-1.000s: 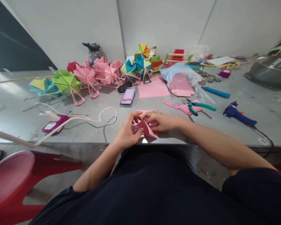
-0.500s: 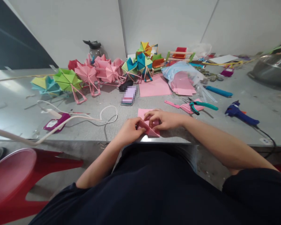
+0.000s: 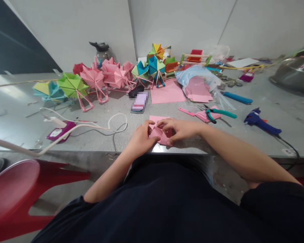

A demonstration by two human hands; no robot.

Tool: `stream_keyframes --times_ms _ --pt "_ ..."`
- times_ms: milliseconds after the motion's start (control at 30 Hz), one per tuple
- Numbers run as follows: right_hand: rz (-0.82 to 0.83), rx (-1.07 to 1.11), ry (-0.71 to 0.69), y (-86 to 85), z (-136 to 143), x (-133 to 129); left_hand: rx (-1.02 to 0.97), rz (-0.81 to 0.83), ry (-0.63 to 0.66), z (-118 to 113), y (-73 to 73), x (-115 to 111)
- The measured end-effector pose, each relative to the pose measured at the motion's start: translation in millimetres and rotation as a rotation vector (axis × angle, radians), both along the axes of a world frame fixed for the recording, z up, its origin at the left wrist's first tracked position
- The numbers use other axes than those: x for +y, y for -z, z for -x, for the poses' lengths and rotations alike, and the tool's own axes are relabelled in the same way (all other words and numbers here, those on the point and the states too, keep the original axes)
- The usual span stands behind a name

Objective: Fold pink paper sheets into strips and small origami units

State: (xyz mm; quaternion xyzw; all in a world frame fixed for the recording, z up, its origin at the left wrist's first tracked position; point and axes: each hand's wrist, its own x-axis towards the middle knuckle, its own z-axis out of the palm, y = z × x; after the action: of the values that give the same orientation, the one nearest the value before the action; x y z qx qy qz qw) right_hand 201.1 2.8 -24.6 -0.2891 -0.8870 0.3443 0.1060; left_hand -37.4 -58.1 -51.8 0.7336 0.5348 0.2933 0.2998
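Note:
A partly folded pink paper [image 3: 162, 137] lies near the table's front edge, between my two hands. My left hand [image 3: 142, 136] grips its left side, thumb on the near part and fingers curled at the far side. From the right, my right hand [image 3: 181, 130] holds the paper with bent fingers and the thumb at its near right corner. A folded flap shows in the middle; the paper's far edge lies flat beyond my fingers. To the right are pliers [image 3: 215, 114] with teal handles, resting on folded pink pieces [image 3: 204, 116].
Several folded-paper wheels [image 3: 93, 78] line the back left. A phone [image 3: 140, 101], a pink sheet [image 3: 168, 91] and a plastic bag [image 3: 192, 76] lie beyond my hands. A blue glue gun [image 3: 262, 122] is at right, a white cable [image 3: 73, 131] at left, a red stool [image 3: 17, 189] below.
The raised pink flap has been laid flatter. My left fingers have moved to the paper's far side, and my right thumb has shifted to the near right corner.

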Motion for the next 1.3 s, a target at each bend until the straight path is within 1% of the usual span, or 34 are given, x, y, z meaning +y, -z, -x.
stream_keyframes --times_ms 133,300,500,567,667,767,867,967,1033,1167,1300 --pt "0.056 -0.009 -0.061 -2.8 1.6 0.0 0.018 0.012 0.005 -0.3 -0.4 -0.3" --pt "0.059 -0.051 -0.076 -6.3 3.2 0.0 0.051 -0.025 0.026 -1.8 -2.8 -0.3" --pt "0.045 -0.062 -0.058 -4.4 3.3 -0.2 0.062 -0.044 0.011 -2.6 -0.9 1.1" --pt "0.026 -0.057 -0.052 -2.4 3.4 0.3 0.1 -0.073 -0.002 -2.3 0.2 1.3" --pt "-0.001 -0.044 -0.049 0.7 3.5 1.6 0.211 -0.163 0.009 -1.6 1.3 1.9" --pt "-0.005 -0.037 -0.06 2.0 3.6 2.6 0.333 -0.272 0.08 0.5 1.7 2.1" --pt "-0.004 -0.034 -0.064 1.4 3.4 3.0 0.452 -0.374 0.199 6.4 1.3 -1.1" --pt "-0.003 -0.044 -0.066 1.6 2.9 3.7 0.537 -0.462 0.317 16.4 0.7 -10.5" --pt "-0.005 -0.042 -0.07 2.9 2.2 4.8 0.59 -0.513 0.374 23.7 1.0 -19.2" --pt "0.001 -0.008 -0.075 6.4 0.5 7.0 0.676 -0.539 0.442 34.9 4.2 -32.9" --pt "0.028 -0.001 -0.076 6.5 -0.3 7.5 0.676 -0.51 0.518 42.7 4.5 -31.5"
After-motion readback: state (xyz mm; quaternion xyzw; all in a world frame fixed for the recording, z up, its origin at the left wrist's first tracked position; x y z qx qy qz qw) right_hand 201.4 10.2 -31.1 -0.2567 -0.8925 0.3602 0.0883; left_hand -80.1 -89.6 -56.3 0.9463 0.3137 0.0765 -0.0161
